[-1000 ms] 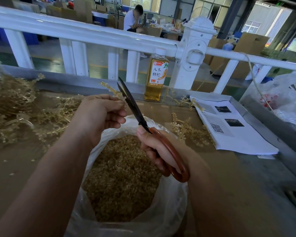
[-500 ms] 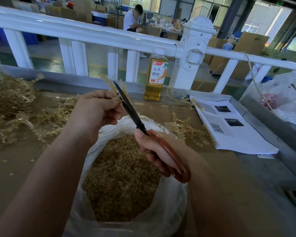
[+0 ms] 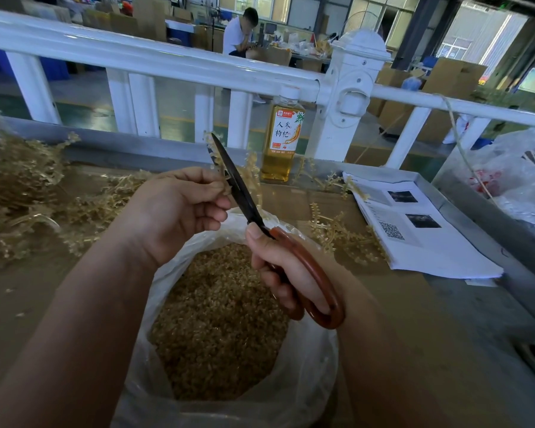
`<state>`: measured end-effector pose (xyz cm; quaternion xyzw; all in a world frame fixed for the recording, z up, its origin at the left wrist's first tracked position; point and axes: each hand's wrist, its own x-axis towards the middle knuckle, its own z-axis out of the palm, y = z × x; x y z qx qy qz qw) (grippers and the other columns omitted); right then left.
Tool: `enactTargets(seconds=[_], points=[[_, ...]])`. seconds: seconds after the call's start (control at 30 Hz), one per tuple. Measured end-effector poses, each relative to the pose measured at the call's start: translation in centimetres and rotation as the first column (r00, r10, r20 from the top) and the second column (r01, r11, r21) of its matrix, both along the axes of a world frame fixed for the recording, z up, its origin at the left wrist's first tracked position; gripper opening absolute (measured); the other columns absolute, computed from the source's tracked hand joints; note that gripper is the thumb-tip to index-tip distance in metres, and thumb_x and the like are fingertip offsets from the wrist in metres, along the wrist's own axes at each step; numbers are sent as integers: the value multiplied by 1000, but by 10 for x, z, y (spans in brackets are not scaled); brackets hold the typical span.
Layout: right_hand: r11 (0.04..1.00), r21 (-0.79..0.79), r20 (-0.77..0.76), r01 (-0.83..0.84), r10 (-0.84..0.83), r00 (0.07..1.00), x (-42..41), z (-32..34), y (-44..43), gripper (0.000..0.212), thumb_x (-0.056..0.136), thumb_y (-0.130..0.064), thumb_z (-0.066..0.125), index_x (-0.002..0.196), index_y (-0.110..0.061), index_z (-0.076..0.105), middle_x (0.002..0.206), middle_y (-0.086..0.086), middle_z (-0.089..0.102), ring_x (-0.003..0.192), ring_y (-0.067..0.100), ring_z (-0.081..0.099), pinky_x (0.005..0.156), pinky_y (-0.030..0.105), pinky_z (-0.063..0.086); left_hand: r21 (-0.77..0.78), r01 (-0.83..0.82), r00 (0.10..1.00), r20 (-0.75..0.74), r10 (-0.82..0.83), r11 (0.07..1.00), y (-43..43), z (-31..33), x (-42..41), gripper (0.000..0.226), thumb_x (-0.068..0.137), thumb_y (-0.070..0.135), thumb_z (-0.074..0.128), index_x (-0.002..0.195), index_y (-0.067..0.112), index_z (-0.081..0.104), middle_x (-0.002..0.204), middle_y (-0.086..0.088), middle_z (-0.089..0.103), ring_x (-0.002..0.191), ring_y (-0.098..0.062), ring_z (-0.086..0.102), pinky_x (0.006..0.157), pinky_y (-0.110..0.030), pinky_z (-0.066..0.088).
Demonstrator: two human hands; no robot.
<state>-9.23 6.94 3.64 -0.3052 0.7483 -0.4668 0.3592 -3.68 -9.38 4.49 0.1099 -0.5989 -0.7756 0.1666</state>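
Sitting open below both hands, bag [image 3: 315, 375] catches offcuts [image 3: 217, 319] (already well filled). Above its far rim, left hand [image 3: 179, 211] pinches, fingers curled; over its mouth, right hand [image 3: 284, 267] wraps fingers through the handles of scissors [image 3: 241, 193], blades look closed. At the blade, sprig [image 3: 213, 156] stands upright in that pinch so bits drop in.

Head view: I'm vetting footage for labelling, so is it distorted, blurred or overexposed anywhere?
In the head view the white railing bows from wide-angle distortion; the scissors and right hand look sharp; the far windows are washed out.
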Motion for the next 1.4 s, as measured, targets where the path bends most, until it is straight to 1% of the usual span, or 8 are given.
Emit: enactTargets(seconds=[0.2, 0.33, 0.53, 0.67, 0.77, 0.97, 1.17, 1.4], points=[[999, 0, 69, -38, 38, 997, 1, 3, 0, 53, 59, -68, 45, 69, -17, 46, 43, -11, 39, 37, 6, 32, 38, 19, 30, 14, 59, 998, -15, -59, 998, -4, -1, 2, 7, 64, 7, 54, 69, 9, 58, 52, -4, 59, 41, -10, 53, 43, -16, 46], [1000, 15, 203, -16, 12, 979, -2, 3, -2, 43, 81, -53, 48, 69, -12, 45, 39, -8, 40, 29, 4, 35, 33, 13, 29, 1, 62, 998, -9, -62, 998, -4, -2, 1, 7, 71, 4, 52, 71, 8, 57, 52, -4, 59, 41, -10, 53, 43, -17, 46], [999, 40, 82, -19, 16, 997, 3, 6, -3, 53, 54, -64, 47, 70, -13, 46, 40, -8, 41, 31, 5, 36, 35, 17, 31, 23, 67, 998, -3, -66, 998, -4, -2, 2, 18, 82, -1, 46, 71, 9, 56, 52, -3, 59, 42, -10, 52, 42, -17, 45], [993, -106, 223, -46, 68, 972, 10, 9, -2, 33, 97, -34, 34, 71, -16, 41, 33, -12, 47, 27, -4, 43, 32, 6, 32, -21, -22, 1000, 15, 22, 1000, 0, -3, 1, 24, 90, 7, 45, 70, 9, 57, 52, -2, 58, 40, -10, 51, 41, -16, 43], [992, -126, 323, -17, 57, 945, 12, 12, -5, 32, 101, -22, 30, 72, -13, 41, 30, -13, 47, 26, -7, 44, 30, 3, 30, -116, -136, 990, 24, 140, 984, 3, -5, -2, 31, 93, 17, 49, 65, 12, 59, 49, 1, 59, 40, -9, 51, 40, -15, 41], [987, 157, -313, -25, 74, 947, 6, 4, -7, 45, 91, -58, 27, 85, -21, 52, 54, -3, 40, 32, -5, 45, 42, 11, 36, -221, -283, 956, 9, 292, 933, -3, -7, -2, 18, 85, 0, 57, 72, 13, 57, 50, 3, 63, 42, -7, 58, 41, -14, 44], [966, 254, -379, -46, 143, 914, 4, 3, -5, 91, 60, -76, 20, 117, -13, 55, 61, -6, 45, 40, -1, 47, 52, 18, 35, 6, -284, 958, 34, 284, 959, -7, -6, -2, 18, 84, -6, 54, 73, 8, 56, 49, -2, 64, 43, -11, 62, 41, -17, 47], [961, 264, -238, -76, 141, 961, 0, 5, -3, 86, 59, -76, 29, 110, -12, 54, 56, -2, 47, 31, -1, 42, 38, 12, 37, 177, -405, 914, 63, 400, 897, -14, -7, -5, 20, 88, 2, 46, 69, 5, 51, 45, 0, 62, 42, -10, 62, 46, -20, 53]])
